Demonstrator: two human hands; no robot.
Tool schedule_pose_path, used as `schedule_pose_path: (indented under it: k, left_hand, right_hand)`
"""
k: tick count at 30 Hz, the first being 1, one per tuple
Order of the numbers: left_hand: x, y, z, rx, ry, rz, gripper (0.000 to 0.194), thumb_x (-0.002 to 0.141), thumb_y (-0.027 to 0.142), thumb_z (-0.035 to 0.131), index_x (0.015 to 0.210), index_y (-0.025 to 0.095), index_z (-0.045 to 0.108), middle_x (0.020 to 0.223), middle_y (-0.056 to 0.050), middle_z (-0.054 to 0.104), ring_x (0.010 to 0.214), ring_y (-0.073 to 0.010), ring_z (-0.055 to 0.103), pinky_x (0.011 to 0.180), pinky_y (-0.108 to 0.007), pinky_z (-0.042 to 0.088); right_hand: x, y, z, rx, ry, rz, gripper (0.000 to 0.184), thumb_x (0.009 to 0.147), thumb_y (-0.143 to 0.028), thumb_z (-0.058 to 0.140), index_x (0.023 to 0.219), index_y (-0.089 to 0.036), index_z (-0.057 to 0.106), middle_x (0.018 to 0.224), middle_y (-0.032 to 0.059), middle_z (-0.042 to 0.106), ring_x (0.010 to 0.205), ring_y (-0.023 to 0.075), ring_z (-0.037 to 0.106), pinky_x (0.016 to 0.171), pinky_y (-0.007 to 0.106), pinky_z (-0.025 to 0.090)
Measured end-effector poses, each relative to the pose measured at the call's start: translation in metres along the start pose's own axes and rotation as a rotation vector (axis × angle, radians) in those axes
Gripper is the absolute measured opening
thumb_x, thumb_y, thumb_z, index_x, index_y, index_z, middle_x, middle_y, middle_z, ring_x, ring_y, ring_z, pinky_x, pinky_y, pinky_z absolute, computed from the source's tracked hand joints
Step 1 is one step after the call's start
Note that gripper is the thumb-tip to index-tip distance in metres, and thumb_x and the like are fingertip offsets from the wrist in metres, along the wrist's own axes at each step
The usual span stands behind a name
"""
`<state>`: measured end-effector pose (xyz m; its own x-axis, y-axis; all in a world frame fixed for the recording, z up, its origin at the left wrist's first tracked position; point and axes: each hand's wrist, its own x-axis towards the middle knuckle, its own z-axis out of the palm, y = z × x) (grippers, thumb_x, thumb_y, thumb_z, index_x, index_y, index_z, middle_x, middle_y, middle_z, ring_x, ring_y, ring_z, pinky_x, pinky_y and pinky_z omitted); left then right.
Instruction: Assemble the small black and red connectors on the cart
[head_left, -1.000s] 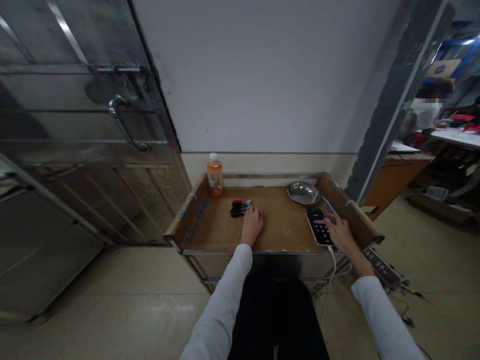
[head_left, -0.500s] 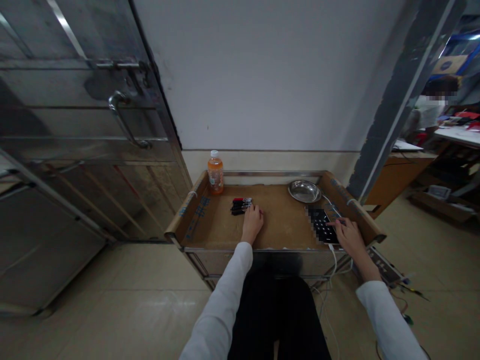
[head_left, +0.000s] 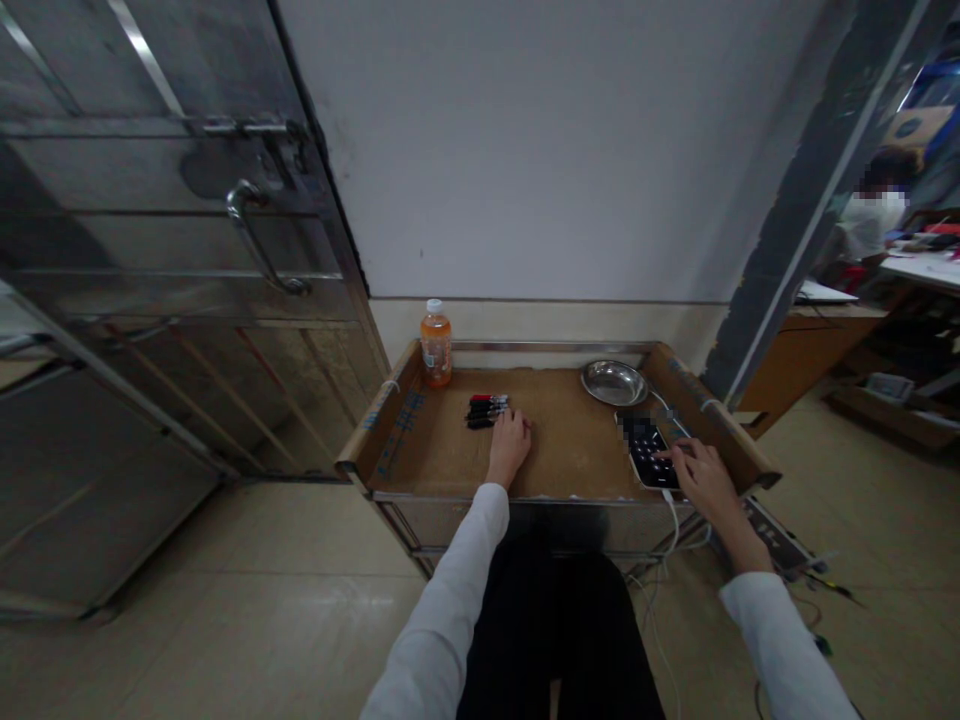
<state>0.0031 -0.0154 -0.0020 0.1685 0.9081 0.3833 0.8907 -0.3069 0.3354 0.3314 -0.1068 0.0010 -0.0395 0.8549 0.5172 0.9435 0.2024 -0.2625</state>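
Several black pens and a red one lie side by side on the cardboard-lined top of a cart. My left hand rests on the cardboard at their right ends; its fingers lie loosely out and hold nothing that I can see. Farther right, a smartphone lies face up, with a lit keypad on its dark screen and a white cable plugged into its near end. My right hand reaches over the phone's right edge, a finger extended at the screen, the other fingers apart.
At the back left of the cart stands a bottle of orange drink. A shallow metal dish sits behind the phone. Raised, cardboard-covered sides bound the cart. A metal door is at left; a person sits far right.
The whole view has shifted slightly, moving the scene a little to the right. Both hands keep nearly the same places, the left by the pens and the right at the phone.
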Motion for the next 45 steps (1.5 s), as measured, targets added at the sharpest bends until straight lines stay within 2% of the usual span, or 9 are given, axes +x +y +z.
schedule_pose_path:
  k: [5,9,15,20,24,27,33,41,45]
  left_hand:
    - [-0.001,0.001,0.0,-0.01,0.022,0.027,0.013,0.086,0.009,0.042,0.09,0.014,0.053,0.097,-0.013,0.056,0.097,-0.0235,0.055,0.089,-0.038,0.042]
    - [-0.001,0.002,-0.001,-0.015,0.019,0.053,0.014,0.084,0.008,0.042,0.089,0.015,0.053,0.098,-0.012,0.057,0.099,-0.0227,0.054,0.09,-0.038,0.042]
    - [-0.001,0.004,-0.001,0.083,0.01,0.036,0.019,0.086,0.011,0.04,0.098,0.013,0.054,0.104,-0.013,0.057,0.103,-0.0236,0.054,0.092,-0.037,0.042]
    - [-0.002,0.007,-0.003,0.228,0.13,-0.169,0.03,0.088,0.009,0.032,0.108,0.01,0.053,0.112,-0.017,0.056,0.104,-0.0254,0.054,0.09,-0.039,0.043]
    - [-0.006,0.008,-0.002,0.312,0.209,-0.341,0.033,0.089,0.012,0.03,0.114,0.006,0.051,0.116,-0.021,0.053,0.109,-0.0282,0.052,0.091,-0.041,0.042]
    - [-0.007,0.008,0.0,0.334,0.201,-0.385,0.037,0.089,0.018,0.034,0.119,0.003,0.049,0.121,-0.024,0.051,0.113,-0.0313,0.049,0.094,-0.043,0.041]
    - [-0.006,0.008,0.001,0.309,0.184,-0.372,0.038,0.089,0.018,0.034,0.12,0.003,0.048,0.121,-0.024,0.052,0.113,-0.0306,0.05,0.094,-0.044,0.041]
    - [-0.007,0.009,-0.005,0.233,0.204,-0.325,0.029,0.088,0.014,0.032,0.109,0.006,0.051,0.11,-0.022,0.055,0.106,-0.0301,0.051,0.09,-0.045,0.041]
    - [-0.007,0.008,-0.004,0.215,0.172,-0.222,0.027,0.091,0.015,0.03,0.106,0.007,0.051,0.107,-0.02,0.057,0.104,-0.0286,0.052,0.091,-0.045,0.041]
  right_hand:
    - [0.014,-0.015,0.001,0.05,0.078,0.074,0.056,0.096,-0.043,0.021,0.095,-0.021,0.072,0.097,0.0119,0.059,0.087,0.0237,0.051,0.088,0.042,0.04]
    - [0.03,-0.053,0.015,0.223,0.085,0.098,0.059,0.096,-0.047,0.019,0.094,-0.021,0.072,0.096,0.0116,0.059,0.09,0.0234,0.052,0.088,0.041,0.039]
    - [0.054,-0.126,0.061,0.573,-0.049,0.032,0.053,0.095,-0.05,0.024,0.091,-0.023,0.07,0.093,0.0087,0.062,0.094,0.0209,0.055,0.09,0.036,0.04]
    - [0.075,-0.163,0.104,0.795,-0.089,0.06,0.041,0.092,-0.047,0.036,0.091,-0.022,0.07,0.095,0.0072,0.065,0.095,0.0187,0.058,0.09,0.033,0.043]
    - [0.084,-0.168,0.126,0.887,-0.07,0.156,0.035,0.087,-0.042,0.042,0.089,-0.022,0.069,0.098,0.007,0.067,0.095,0.0187,0.06,0.091,0.034,0.044]
    - [0.085,-0.163,0.133,0.949,-0.075,0.228,0.035,0.085,-0.044,0.044,0.091,-0.021,0.069,0.096,0.0071,0.068,0.091,0.019,0.061,0.087,0.034,0.046]
    - [0.083,-0.16,0.134,1.12,-0.109,0.304,0.037,0.081,-0.05,0.049,0.087,-0.019,0.069,0.092,0.0077,0.07,0.083,0.0182,0.064,0.081,0.033,0.05]
    - [0.083,-0.163,0.133,1.201,-0.091,0.348,0.035,0.078,-0.052,0.056,0.084,-0.02,0.069,0.087,0.0057,0.07,0.08,0.0172,0.063,0.077,0.031,0.05]
    - [0.083,-0.162,0.133,1.22,-0.098,0.352,0.036,0.078,-0.053,0.056,0.084,-0.02,0.069,0.087,0.0055,0.069,0.08,0.0173,0.062,0.077,0.031,0.049]
